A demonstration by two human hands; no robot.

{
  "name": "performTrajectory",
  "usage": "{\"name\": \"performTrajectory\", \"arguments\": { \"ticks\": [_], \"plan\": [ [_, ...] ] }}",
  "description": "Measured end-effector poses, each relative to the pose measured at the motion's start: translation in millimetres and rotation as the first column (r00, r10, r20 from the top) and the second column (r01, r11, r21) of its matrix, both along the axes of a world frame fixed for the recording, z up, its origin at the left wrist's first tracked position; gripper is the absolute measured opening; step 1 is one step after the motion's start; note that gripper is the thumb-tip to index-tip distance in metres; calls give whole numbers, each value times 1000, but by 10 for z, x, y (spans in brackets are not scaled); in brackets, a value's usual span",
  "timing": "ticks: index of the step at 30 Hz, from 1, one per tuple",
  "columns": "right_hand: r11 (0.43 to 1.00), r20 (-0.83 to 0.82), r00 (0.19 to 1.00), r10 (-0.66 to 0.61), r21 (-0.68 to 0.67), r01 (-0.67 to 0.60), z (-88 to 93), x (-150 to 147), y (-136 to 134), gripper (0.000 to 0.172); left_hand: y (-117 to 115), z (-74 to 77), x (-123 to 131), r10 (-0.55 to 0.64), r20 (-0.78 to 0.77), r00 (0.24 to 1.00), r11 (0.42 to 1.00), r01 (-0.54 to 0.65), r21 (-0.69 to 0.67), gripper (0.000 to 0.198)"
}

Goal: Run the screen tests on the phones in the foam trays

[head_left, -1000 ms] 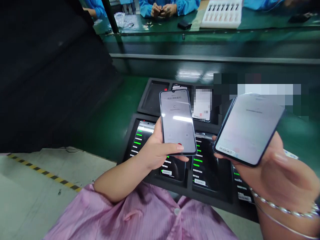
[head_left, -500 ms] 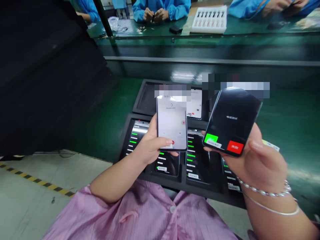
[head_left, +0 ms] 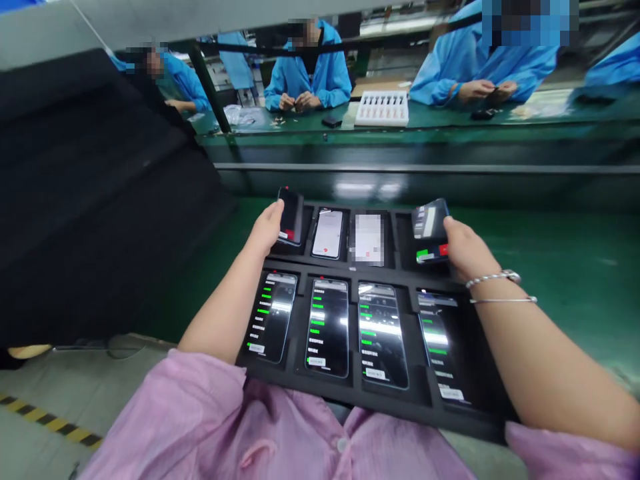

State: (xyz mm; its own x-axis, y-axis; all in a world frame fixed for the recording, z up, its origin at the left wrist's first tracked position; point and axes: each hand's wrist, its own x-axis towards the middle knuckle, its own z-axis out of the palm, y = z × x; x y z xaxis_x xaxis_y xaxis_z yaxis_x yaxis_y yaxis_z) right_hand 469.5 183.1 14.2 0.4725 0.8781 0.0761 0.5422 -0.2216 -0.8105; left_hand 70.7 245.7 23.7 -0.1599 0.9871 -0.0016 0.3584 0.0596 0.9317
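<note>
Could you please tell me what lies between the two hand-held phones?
In the head view, two pale-screened phones lie there side by side.

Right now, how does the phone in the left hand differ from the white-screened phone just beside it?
The held phone is gripped by the left hand; the white-screened phone lies in a black tray, touched by neither hand. The held phone's screen is mostly dark, the white-screened phone's pale. Both show some red near the bottom of the screen.

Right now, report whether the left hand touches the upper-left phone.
Touching: in the head view, the left hand grips the upper-left phone at its edge.
</note>
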Motion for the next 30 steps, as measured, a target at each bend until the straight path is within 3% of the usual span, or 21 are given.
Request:
{"name": "performTrajectory", "arguments": {
  "ticks": [5,9,14,18,21,24,27,30],
  "plan": [
    [990,-16,998,62,-124,-63,-246,-17,90,35,216,-320,-115,4,-211,977,999,-11,-30,51],
    [980,69,989,132,-157,-120,-208,3,115,35,238,-395,-74,-61,-355,933,994,26,-102,53],
    [950,139,940,313,-53,-308,-108,-246,231,57,239,-353,-49,-191,-480,856,965,75,-251,67],
    [899,60,897,437,-62,-434,-252,-582,407,60,137,-293,-91,-255,-575,778,944,71,-322,75],
    [908,3,911,413,-76,-411,-394,-745,524,60,16,-211,-78,-261,-648,716,948,62,-313,80],
    [938,-57,941,334,-77,-337,-468,-817,608,60,-60,-82,51,-206,-738,643,975,66,-214,82],
    [959,-96,962,255,-105,-265,-451,-840,700,53,-4,25,305,-198,-800,566,976,187,-110,67],
    [946,-86,964,252,-187,-264,-364,-835,781,40,174,31,590,-271,-826,495,940,321,-116,55]
  ]
}}
